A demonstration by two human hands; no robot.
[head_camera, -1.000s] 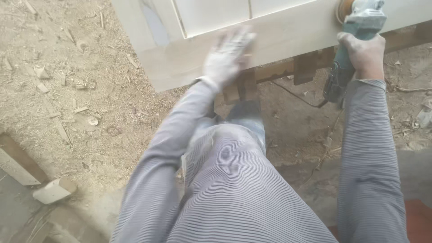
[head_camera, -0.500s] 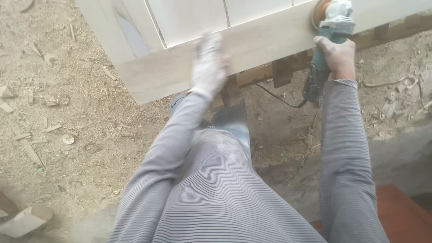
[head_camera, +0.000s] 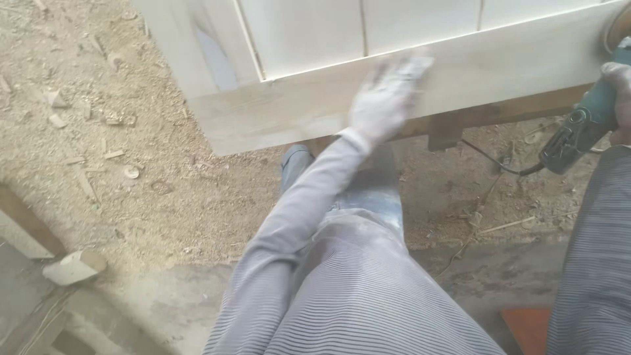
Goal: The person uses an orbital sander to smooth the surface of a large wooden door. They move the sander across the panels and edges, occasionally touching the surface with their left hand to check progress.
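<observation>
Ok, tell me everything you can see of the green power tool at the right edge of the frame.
The power tool is a handheld grinder-type sander with a dusty green body and a black rear end, from which a dark cord trails down. Its head, partly cut off by the frame edge, sits against the pale wooden panel. The body slants down to the left. The right hand grips it near the head; the left hand lies flat on the panel, apart from it.

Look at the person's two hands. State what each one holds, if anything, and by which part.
The right hand grips the green power sander around its body. The left hand holds nothing; it lies flat on the wooden panel.
</observation>
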